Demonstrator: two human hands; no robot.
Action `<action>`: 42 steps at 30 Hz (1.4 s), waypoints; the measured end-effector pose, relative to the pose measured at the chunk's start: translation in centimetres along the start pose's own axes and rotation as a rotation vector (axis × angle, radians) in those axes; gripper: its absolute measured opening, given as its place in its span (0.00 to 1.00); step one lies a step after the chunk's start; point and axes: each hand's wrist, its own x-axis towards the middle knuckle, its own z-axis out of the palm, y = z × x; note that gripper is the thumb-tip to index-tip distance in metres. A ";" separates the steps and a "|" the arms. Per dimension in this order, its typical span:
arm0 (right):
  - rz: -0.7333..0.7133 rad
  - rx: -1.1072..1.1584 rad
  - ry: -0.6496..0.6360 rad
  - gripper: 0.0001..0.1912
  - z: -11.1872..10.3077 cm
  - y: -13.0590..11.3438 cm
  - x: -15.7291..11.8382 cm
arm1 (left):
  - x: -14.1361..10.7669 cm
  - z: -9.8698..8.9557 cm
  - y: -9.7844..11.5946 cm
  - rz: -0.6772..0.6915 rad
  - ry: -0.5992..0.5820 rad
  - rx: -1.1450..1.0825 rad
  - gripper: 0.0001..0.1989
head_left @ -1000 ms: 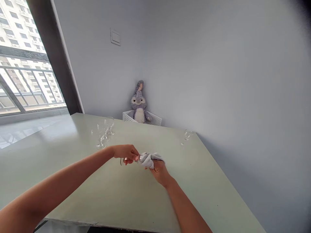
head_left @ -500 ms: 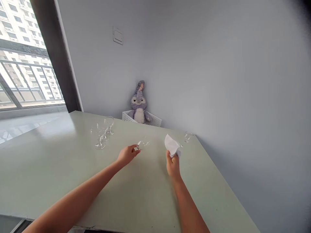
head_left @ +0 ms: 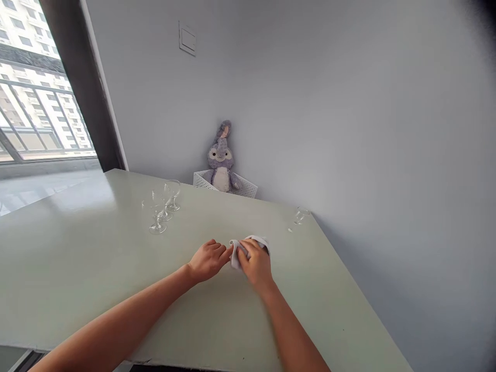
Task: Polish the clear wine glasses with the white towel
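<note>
Cloth (head_left: 249,252) under right hand (head_left: 256,263), left hand (head_left: 208,261) just beside

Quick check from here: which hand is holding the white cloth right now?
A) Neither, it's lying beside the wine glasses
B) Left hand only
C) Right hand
C. The right hand is closed over the white cloth, while the left hand sits beside it with its fingertips at the cloth's edge.

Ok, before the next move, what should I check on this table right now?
Right hand gripping the white cloth: ok.
Left hand free of any object: cannot tell, its fingertips are against the cloth.
No glass inside the cloth: cannot tell, the bunched cloth would hide one.
Three stemmed glasses upright on the table: ok.
Lone stemmed glass well away from the table's right edge: not ok, it stands close to that edge.
</note>
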 end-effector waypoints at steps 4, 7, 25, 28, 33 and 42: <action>0.385 0.619 -0.113 0.17 -1.0 1.2 0.6 | 0.1 0.1 0.2 -0.056 -0.006 -0.079 0.16; 0.597 1.092 -0.090 0.21 -0.2 1.2 0.6 | 0.3 0.1 0.6 -0.233 -0.009 -0.137 0.18; 0.475 1.139 -0.043 0.18 4.6 -1.4 -1.7 | 1.5 -1.7 4.3 -0.545 0.121 -0.659 0.28; 0.534 1.164 -0.109 0.18 4.1 -0.9 -1.6 | 1.4 -1.7 2.4 -0.796 0.087 -1.107 0.24; 0.587 1.225 -0.494 0.20 3.2 -0.6 -1.7 | 1.0 -1.7 -0.5 -0.778 -0.054 -1.764 0.27; 0.126 -0.006 -0.087 0.12 2.6 0.0 -1.9 | 1.2 -1.2 -0.2 -0.990 0.008 -1.784 0.23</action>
